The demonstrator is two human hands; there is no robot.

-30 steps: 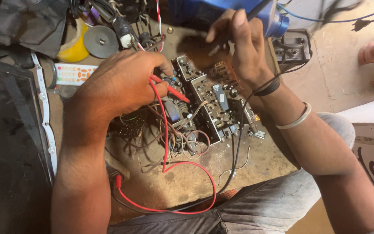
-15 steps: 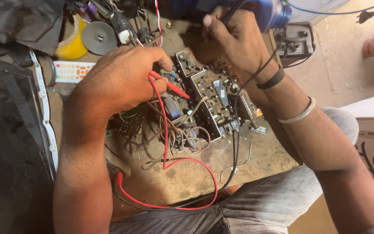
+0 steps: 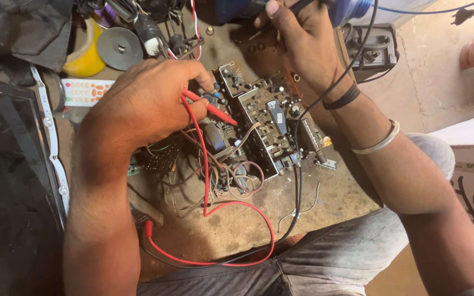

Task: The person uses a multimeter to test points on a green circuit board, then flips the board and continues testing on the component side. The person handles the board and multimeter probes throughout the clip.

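A brown circuit board crowded with components and loose wires lies on a worn workbench. My left hand grips a red test probe, whose tip rests among the parts at the board's left side. Its red lead loops down toward the bench's near edge. My right hand hovers above the board's far end, holding a black probe. That probe's black lead runs past my wrist and down across the board.
A white remote control, a yellow tape roll and a grey disc lie at the far left. A dark screen panel fills the left. A small black box sits at the far right, beside a blue object.
My right hand has lifted off the board and moved away toward the far edge with the black probe. My left hand stays in place on the red probe.
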